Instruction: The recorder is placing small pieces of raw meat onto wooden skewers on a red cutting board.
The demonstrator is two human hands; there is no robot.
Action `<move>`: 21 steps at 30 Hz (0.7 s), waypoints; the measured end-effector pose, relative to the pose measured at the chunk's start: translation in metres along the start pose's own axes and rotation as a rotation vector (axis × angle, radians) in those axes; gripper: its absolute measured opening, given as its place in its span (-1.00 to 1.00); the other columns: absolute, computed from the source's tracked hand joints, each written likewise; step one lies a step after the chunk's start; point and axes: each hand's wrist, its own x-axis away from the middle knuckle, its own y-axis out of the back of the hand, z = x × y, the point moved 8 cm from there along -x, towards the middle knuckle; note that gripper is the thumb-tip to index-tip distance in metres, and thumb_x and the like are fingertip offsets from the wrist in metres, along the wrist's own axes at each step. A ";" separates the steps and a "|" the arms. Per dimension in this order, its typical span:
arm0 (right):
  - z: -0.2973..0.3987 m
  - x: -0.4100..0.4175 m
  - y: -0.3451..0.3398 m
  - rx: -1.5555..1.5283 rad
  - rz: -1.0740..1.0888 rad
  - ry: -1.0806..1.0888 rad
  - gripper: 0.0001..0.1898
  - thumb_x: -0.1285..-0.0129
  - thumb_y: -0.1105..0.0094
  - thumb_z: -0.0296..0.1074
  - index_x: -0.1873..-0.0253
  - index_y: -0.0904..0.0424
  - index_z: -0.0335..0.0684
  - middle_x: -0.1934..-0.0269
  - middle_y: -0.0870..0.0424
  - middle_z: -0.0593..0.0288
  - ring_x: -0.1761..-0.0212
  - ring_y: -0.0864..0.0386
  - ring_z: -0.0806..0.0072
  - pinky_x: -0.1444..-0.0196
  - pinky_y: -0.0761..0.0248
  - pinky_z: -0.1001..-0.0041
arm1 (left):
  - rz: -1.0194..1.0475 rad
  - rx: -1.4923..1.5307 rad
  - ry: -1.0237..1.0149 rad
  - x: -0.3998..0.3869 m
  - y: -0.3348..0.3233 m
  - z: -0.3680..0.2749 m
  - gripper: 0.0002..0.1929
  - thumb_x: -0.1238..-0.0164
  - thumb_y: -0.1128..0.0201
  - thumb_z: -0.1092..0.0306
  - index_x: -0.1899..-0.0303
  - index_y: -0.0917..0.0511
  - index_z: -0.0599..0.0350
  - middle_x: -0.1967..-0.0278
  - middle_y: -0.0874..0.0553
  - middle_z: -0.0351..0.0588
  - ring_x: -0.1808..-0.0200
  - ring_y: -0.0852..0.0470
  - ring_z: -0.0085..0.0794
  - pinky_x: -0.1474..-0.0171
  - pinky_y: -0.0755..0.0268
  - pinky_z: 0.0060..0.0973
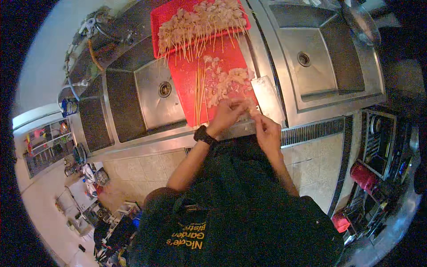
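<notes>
My left hand (230,111), with a dark watch on its wrist, pinches a piece of raw pale meat (248,104) over the near edge of a red cutting board (181,83). Close by on the right, my right hand (267,128) has its fingers curled at the same piece; whether it grips a skewer there is too blurred to tell. Loose raw meat pieces (230,81) lie on the board, beside a bundle of thin wooden skewers (199,95). Beyond them, a red tray (154,33) holds many skewers threaded with meat (200,25), their bare ends hanging over its near rim.
A cleaver-like broad metal blade (267,95) lies along the board's right side. Steel sink basins stand left (153,106) and right (307,80). A hose and taps (91,50) are at the back left. A floor drain grate (313,131) runs at the right.
</notes>
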 end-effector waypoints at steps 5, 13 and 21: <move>-0.031 0.005 0.020 0.101 0.030 -0.177 -0.76 -0.39 -0.12 -0.32 0.11 -0.68 -0.38 0.38 -0.71 -0.10 0.46 -0.68 0.23 0.38 -0.49 0.32 | -0.265 -0.850 -0.612 -0.030 0.043 -0.051 -0.77 -0.32 -0.24 0.33 0.08 -0.68 0.21 0.17 -0.76 0.13 0.09 -0.73 0.00 -0.02 -0.59 -0.22; -0.027 0.012 0.028 0.053 -0.060 -0.124 -0.80 -0.40 -0.15 -0.34 0.15 -0.70 -0.33 0.59 -0.59 0.18 0.59 -0.43 0.66 0.53 -0.26 0.51 | -0.209 -0.973 -0.342 -0.082 0.064 -0.038 -0.75 -0.30 -0.20 0.32 0.14 -0.68 0.29 0.21 -0.74 0.21 0.12 -0.70 0.07 0.04 -0.55 -0.15; -0.040 0.014 0.020 0.078 -0.020 -0.140 -0.79 -0.39 -0.17 -0.32 0.18 -0.70 -0.35 0.67 -0.46 0.26 0.64 -0.29 0.68 0.57 -0.14 0.51 | -0.410 -1.241 -0.495 -0.038 0.062 -0.058 -0.75 -0.31 -0.17 0.34 0.02 -0.65 0.12 0.10 -0.72 0.12 0.10 -0.68 0.02 -0.03 -0.48 -0.14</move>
